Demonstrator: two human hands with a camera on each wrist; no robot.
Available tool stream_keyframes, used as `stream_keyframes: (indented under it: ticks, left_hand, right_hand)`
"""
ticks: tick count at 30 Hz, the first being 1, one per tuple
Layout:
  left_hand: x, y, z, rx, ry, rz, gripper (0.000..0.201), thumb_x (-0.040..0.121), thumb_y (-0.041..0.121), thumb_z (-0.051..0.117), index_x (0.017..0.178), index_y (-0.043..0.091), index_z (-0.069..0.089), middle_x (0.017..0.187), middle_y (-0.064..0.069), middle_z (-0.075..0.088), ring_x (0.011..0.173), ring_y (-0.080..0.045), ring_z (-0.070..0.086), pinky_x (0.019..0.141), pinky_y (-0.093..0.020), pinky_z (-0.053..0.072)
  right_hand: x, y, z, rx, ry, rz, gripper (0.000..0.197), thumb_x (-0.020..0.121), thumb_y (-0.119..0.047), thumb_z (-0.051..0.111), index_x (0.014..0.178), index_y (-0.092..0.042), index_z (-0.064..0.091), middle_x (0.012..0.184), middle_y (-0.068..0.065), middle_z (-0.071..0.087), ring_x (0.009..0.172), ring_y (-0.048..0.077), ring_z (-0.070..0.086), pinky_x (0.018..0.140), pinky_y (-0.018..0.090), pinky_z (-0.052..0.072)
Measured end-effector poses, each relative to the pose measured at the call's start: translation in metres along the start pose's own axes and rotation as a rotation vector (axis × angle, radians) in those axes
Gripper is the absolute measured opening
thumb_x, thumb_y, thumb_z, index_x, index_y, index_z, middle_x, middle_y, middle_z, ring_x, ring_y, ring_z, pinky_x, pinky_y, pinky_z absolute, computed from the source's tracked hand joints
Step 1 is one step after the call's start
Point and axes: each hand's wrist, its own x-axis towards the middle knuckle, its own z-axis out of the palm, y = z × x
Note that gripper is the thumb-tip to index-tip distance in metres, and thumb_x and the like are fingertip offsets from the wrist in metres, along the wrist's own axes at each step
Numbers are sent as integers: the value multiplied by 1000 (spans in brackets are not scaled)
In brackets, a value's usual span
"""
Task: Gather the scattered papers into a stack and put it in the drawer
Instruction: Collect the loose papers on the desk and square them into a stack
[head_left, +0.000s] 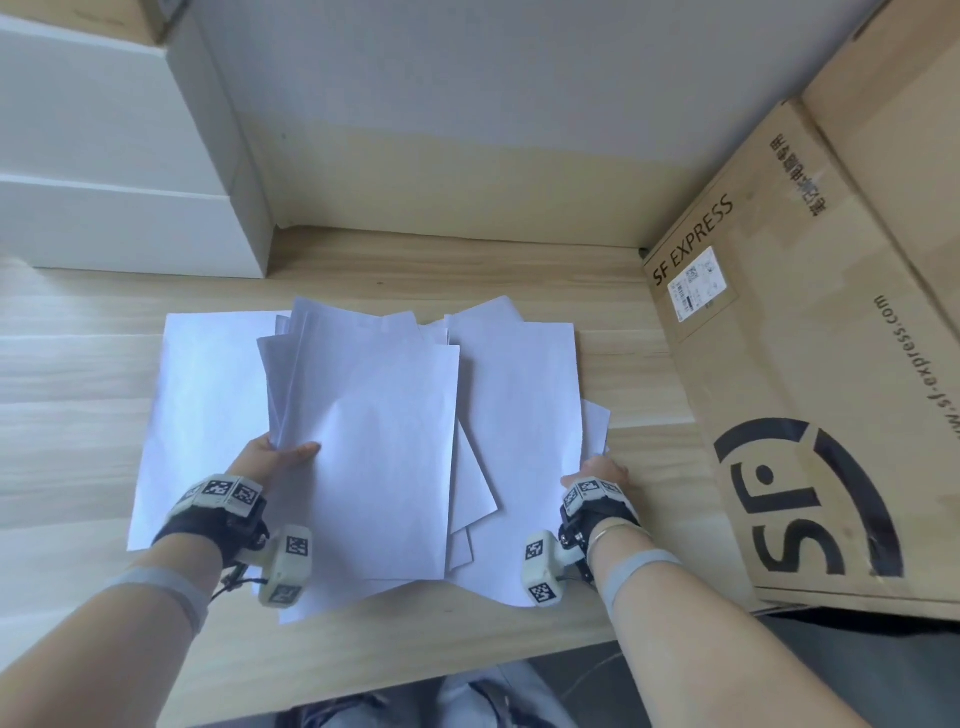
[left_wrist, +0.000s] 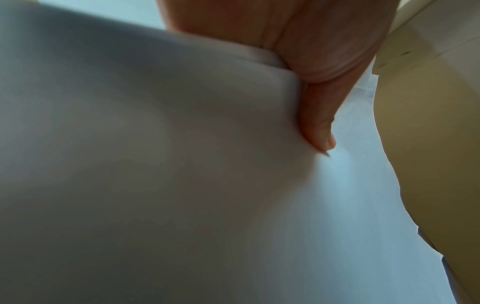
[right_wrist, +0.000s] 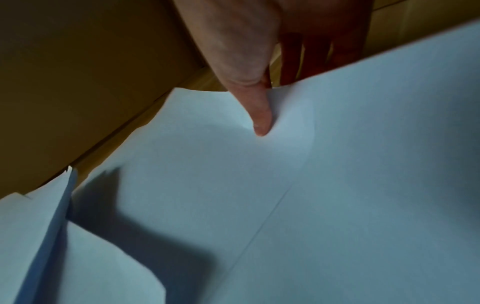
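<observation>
Mid-gather, centre frame: left hand pinches a fanned bundle of white paper sheets w/ thumb on top, right hand pinches loose white sheets at right on pale wood desktop; judged best to slide right sheets under bundle, square edges before lifting.

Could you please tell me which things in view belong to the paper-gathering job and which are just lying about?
Part of the job:
- papers, fanned loosely on the desk
- left hand, pinching several sheets
- right hand, pinching a sheet at the right edge

Just lying about:
- cardboard box on the right
- white boxes at the back left

No drawer is in view.
</observation>
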Motion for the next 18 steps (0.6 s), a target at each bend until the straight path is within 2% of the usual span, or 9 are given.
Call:
stream_keyframes:
  ticks: [2, 3, 5, 7, 8, 11, 13, 16, 18]
  left_hand:
    - [0, -1, -3, 5, 2, 2, 26, 84, 10, 65, 106, 1, 56, 75, -14, 59, 71, -28, 57, 80, -41, 45]
    - [1, -1, -4, 3, 3, 3, 25, 84, 10, 65, 105, 1, 55, 75, -14, 59, 70, -28, 56, 78, -40, 45]
    - [2, -2, -7, -4, 5, -1, 26, 84, 10, 65, 106, 1, 56, 76, -14, 59, 73, -29, 57, 77, -40, 45]
    - [3, -2, -10, -5, 21, -1, 26, 84, 10, 66, 106, 1, 56, 76, -14, 59, 73, -29, 57, 80, -41, 45]
    - [3, -3, -11, -5, 25, -2, 25, 84, 11, 66, 105, 1, 56, 75, -14, 59, 71, -28, 56, 79, -40, 45]
    - [4, -3, -14, -8, 33, -6, 24, 84, 10, 66, 103, 0, 56, 75, -15, 60, 68, -27, 56, 74, -38, 47]
    - [6, -5, -16, -9, 45, -19, 26, 83, 12, 67, 103, 0, 57, 77, -16, 61, 70, -28, 58, 79, -41, 47]
    - [7, -7, -19, -18, 55, -33, 32, 81, 14, 69, 107, 0, 59, 90, -22, 64, 83, -36, 61, 91, -50, 48]
    - [7, -8, -20, -25, 56, -42, 32, 81, 13, 69, 109, 0, 59, 93, -23, 63, 89, -38, 60, 95, -54, 47]
  right_hand:
    - [8, 0, 1, -29, 69, -40, 17, 85, 0, 53, 80, -11, 42, 84, 14, 52, 73, 22, 45, 58, 21, 41]
    - [10, -3, 0, -10, 116, -70, 19, 82, 1, 54, 83, -13, 41, 80, 7, 49, 70, 21, 48, 61, 26, 44]
    - [8, -12, -3, 53, 169, -154, 29, 82, 3, 53, 101, -17, 44, 87, 3, 51, 71, 23, 54, 63, 30, 46]
    - [10, -27, -9, 72, 178, -212, 43, 83, 3, 52, 120, -19, 47, 98, 6, 58, 79, 24, 58, 68, 25, 43]
    - [13, -35, -11, 42, 167, -241, 43, 84, 3, 51, 123, -17, 51, 105, 8, 62, 86, 25, 61, 71, 23, 42]
    - [24, -61, -13, -52, 157, -302, 32, 85, 1, 48, 112, -9, 61, 112, 12, 67, 101, 27, 62, 72, 21, 39]
    - [30, -76, -9, -100, 159, -312, 28, 85, -2, 49, 110, -7, 61, 116, 13, 64, 104, 29, 61, 75, 25, 42]
    - [41, -90, 2, -167, 161, -312, 28, 85, -8, 54, 111, -7, 62, 130, 12, 47, 108, 32, 57, 91, 30, 44]
    - [51, -93, 8, -171, 154, -279, 20, 81, -11, 58, 100, -11, 64, 134, 7, 42, 109, 30, 55, 99, 35, 43]
